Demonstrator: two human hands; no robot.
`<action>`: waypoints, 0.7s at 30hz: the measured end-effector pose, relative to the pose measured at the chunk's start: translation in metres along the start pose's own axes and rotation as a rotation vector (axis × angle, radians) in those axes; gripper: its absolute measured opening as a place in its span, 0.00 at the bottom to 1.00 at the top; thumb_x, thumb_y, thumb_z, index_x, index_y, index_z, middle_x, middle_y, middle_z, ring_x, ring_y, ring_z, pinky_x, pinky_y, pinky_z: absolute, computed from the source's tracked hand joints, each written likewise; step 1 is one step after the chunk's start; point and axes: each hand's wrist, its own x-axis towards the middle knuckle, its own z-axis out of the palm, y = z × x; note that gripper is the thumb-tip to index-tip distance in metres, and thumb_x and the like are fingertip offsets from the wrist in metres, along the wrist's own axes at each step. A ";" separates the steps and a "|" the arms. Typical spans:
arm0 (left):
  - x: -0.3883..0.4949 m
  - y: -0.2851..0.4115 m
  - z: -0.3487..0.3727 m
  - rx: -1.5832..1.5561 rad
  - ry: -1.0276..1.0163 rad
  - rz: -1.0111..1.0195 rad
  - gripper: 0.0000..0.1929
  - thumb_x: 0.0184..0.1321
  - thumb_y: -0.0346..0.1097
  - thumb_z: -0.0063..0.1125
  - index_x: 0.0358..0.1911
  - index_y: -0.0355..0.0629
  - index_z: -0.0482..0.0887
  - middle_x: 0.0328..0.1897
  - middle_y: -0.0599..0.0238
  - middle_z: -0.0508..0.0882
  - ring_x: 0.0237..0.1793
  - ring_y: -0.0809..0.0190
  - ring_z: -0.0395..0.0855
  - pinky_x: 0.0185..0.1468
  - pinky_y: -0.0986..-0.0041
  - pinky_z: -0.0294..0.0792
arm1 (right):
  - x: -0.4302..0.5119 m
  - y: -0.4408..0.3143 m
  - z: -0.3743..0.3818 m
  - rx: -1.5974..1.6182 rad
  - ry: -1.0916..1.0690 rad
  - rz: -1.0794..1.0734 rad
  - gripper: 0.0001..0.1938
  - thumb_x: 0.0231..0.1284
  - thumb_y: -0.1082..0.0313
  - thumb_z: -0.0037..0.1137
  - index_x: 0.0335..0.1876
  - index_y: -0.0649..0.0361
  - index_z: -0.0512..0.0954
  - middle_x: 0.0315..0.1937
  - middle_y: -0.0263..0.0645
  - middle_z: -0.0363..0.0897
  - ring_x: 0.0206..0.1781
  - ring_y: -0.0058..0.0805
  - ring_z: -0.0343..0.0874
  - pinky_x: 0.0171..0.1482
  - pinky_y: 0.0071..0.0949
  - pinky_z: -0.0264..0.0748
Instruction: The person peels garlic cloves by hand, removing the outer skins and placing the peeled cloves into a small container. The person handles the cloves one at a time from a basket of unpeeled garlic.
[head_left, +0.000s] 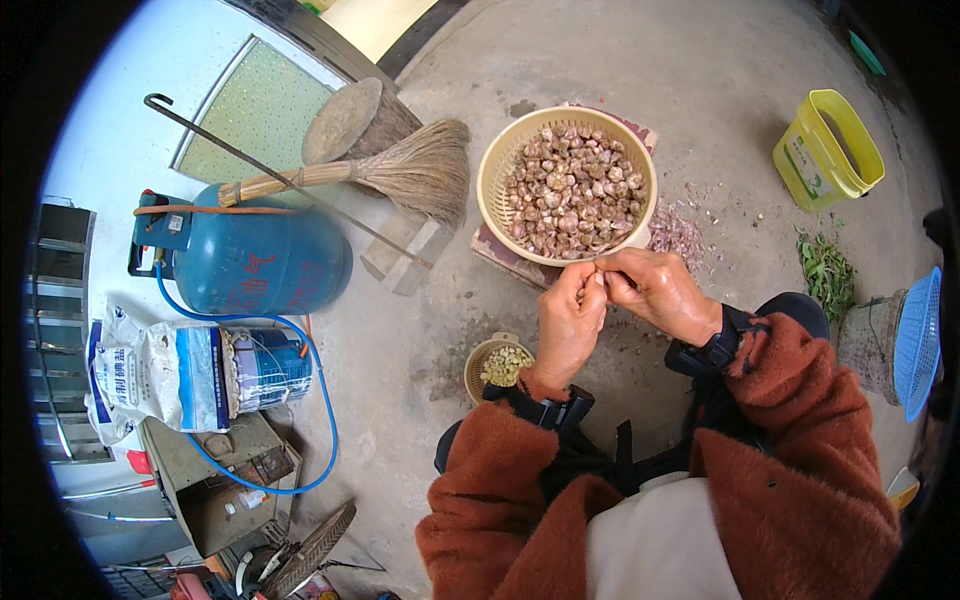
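Note:
My left hand (571, 322) and my right hand (660, 289) meet fingertip to fingertip at the near rim of a large beige plastic basket (491, 180). A small pale piece, apparently a garlic clove, shows between the fingers of my left hand. My right fingers pinch at the same spot; what they grip is hidden. Many unpeeled purplish garlic bulbs (570, 187) fill the basket, which rests on a low worn stool (510, 251). Beside my left wrist, a small beige basket (474, 367) on the floor holds peeled garlic cloves (506, 364).
Garlic skins (679, 236) litter the floor right of the stool. Further right are a yellow bucket (799, 169), green leaves (825, 266) and a blue basket (916, 345). A straw broom (420, 169), a blue gas cylinder (262, 259) and its hose lie to the left.

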 end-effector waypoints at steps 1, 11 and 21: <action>0.000 0.000 0.000 -0.027 0.000 -0.011 0.07 0.70 0.29 0.51 0.43 0.35 0.81 0.21 0.72 0.77 0.18 0.77 0.70 0.21 0.81 0.63 | 0.000 0.000 0.001 0.005 0.017 -0.001 0.05 0.55 0.77 0.54 0.37 0.64 0.79 0.26 0.46 0.78 0.28 0.46 0.81 0.32 0.35 0.77; 0.001 0.003 -0.003 -0.164 -0.030 -0.052 0.08 0.72 0.27 0.47 0.47 0.32 0.78 0.28 0.66 0.81 0.18 0.76 0.68 0.22 0.84 0.60 | 0.002 0.001 0.000 0.138 0.004 0.078 0.07 0.60 0.77 0.55 0.42 0.66 0.80 0.28 0.45 0.82 0.30 0.36 0.85 0.34 0.30 0.80; -0.001 0.000 -0.008 0.037 -0.061 -0.032 0.04 0.68 0.28 0.52 0.39 0.36 0.80 0.26 0.71 0.82 0.20 0.77 0.71 0.23 0.83 0.63 | 0.001 0.003 -0.005 0.152 -0.081 0.126 0.06 0.58 0.77 0.56 0.40 0.64 0.80 0.27 0.47 0.81 0.29 0.36 0.85 0.32 0.31 0.79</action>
